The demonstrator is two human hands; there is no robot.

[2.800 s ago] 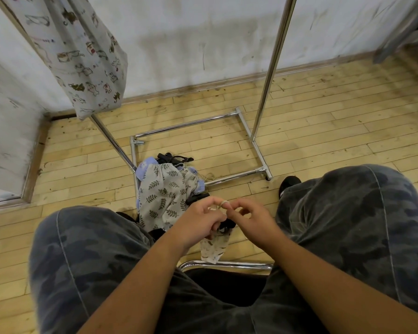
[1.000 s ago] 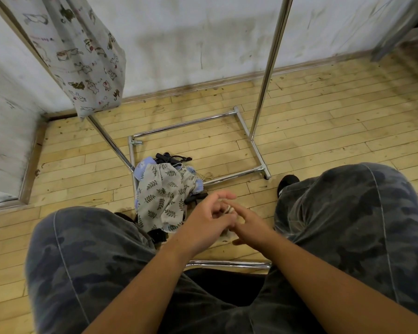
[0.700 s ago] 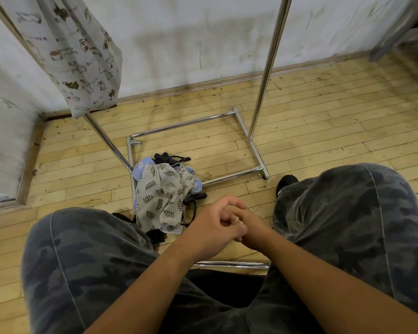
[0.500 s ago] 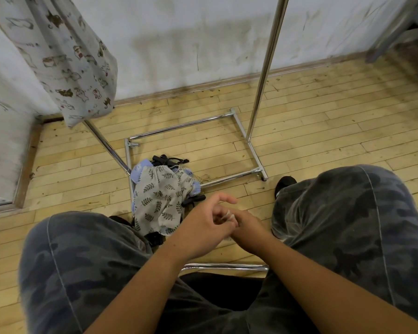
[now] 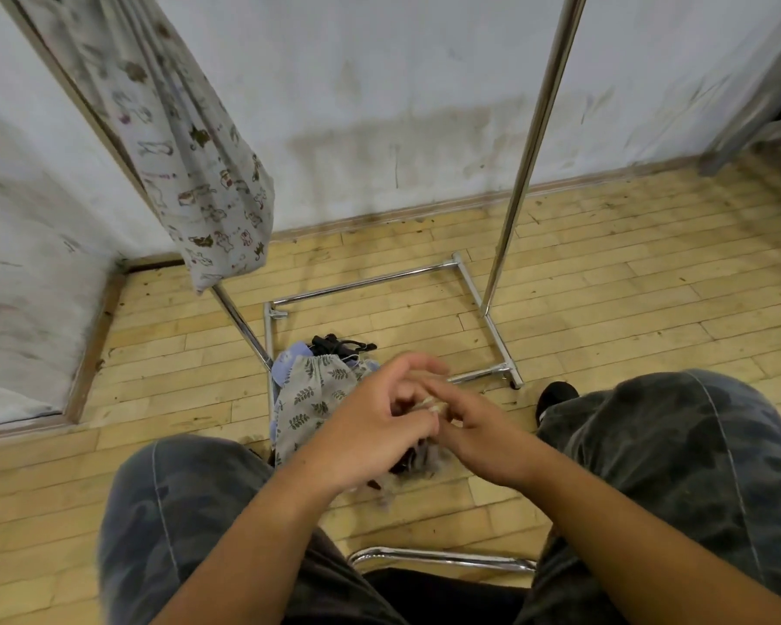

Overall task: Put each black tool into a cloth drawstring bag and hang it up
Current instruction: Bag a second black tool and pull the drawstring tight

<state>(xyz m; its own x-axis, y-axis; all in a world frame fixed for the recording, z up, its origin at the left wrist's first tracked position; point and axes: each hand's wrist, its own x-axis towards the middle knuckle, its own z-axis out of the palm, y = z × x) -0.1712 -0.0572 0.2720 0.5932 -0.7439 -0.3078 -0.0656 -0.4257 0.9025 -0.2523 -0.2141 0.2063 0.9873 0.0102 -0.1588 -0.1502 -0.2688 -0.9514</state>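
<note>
both forearms come in over the knees in grey camouflage trousers [image 5: 695, 466] and meet above the floor. the left hand [image 5: 370, 426] is palm down, its fingers curled, the forefinger lifted a little. the right hand [image 5: 479, 430] lies opposite, its fingers pointed toward the left ones. where the fingertips of both hands touch, they pinch a pale drawstring cord [image 5: 434, 404]. just under the fingers hangs a small light cloth bag [image 5: 409, 471], blurred; something dark shows at it, but i cannot tell what it is. beyond the left fingers, on the wooden plank floor [image 5: 605, 300], lies a grey leaf-print drawstring bag [image 5: 310, 399] on a light blue cloth [image 5: 289, 360], and just behind them some black tools [image 5: 341, 346]. further from the fingers stands a chrome tube rack [image 5: 530, 142], and a white animal-print cloth bag [image 5: 190, 142] hangs from it, far beyond the left hand.
</note>
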